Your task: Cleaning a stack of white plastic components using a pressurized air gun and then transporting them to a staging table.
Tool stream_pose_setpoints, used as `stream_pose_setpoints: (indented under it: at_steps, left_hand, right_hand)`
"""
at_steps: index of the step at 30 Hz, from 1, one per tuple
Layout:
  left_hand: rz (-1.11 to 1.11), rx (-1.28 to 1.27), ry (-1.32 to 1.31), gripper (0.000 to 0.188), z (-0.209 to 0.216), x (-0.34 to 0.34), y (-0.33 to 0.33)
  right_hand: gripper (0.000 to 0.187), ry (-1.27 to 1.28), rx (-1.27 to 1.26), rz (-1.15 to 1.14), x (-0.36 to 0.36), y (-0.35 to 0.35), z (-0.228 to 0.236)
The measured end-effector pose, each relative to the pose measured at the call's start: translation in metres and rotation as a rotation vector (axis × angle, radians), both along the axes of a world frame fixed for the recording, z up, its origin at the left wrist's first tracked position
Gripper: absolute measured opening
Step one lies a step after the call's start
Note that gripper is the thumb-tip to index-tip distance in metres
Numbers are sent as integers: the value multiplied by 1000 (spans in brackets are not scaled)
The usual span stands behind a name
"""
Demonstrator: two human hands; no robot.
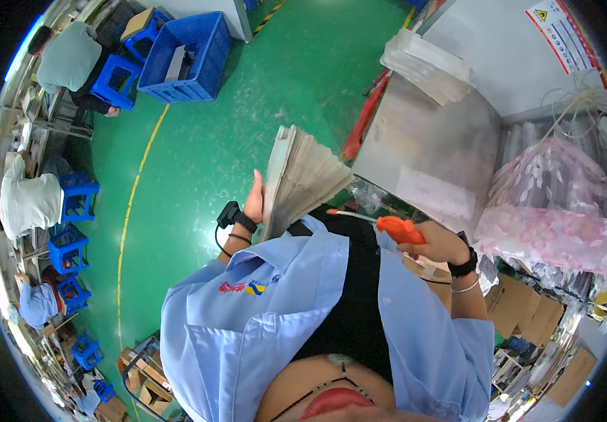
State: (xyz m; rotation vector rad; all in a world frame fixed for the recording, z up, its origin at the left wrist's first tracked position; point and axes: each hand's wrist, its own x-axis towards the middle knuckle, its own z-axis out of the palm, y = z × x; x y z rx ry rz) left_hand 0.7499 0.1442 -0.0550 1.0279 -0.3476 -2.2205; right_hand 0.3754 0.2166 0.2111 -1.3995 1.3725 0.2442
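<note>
My left hand is closed on a thick stack of pale thin sheets or flat bags. The stack stands on edge in front of my body, its far ends fanned out. At the right, my right hand grips an orange tool with a thin white stem. The stem points left toward the lower part of the stack, and its tip is orange. My fingers and palm partly hide the tool's body, so its exact kind is unclear.
A metal-topped table stands ahead right, bearing another pale stack. Pink-flowered plastic packaging hangs at the right, above cardboard boxes. A blue crate sits far left. People work beside blue stools along the left benches.
</note>
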Motion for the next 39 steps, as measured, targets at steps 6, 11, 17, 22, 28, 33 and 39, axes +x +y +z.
stream_pose_setpoints:
  at_steps: [6, 11, 17, 22, 28, 33, 39]
  left_hand:
    - [0, 18, 29, 86, 3, -6, -5]
    - [-5, -18, -57, 81, -18, -3, -6]
    - [-129, -217, -432, 65, 2, -3, -9]
    - [-278, -415, -416, 53, 34, -9, -12]
    - [-569, -405, -439, 67, 108, -16, -34]
    - [-1018, -668, -614, 78, 118, -29, -35]
    - [-829, -903, -898, 67, 160, -26, -20]
  right_hand:
    - [36, -6, 84, 26, -7, 3, -6]
    - [31, -140, -32, -68, 4, -7, 10]
    - [37, -75, -73, -56, -7, -14, 1]
    - [38, -90, 84, 0, -12, -5, 1]
    - [28, -394, 59, -327, -27, 22, -14]
    - [33, -456, 25, -321, -23, 26, -18]
    - [29, -588, -8, -404, -21, 31, -20]
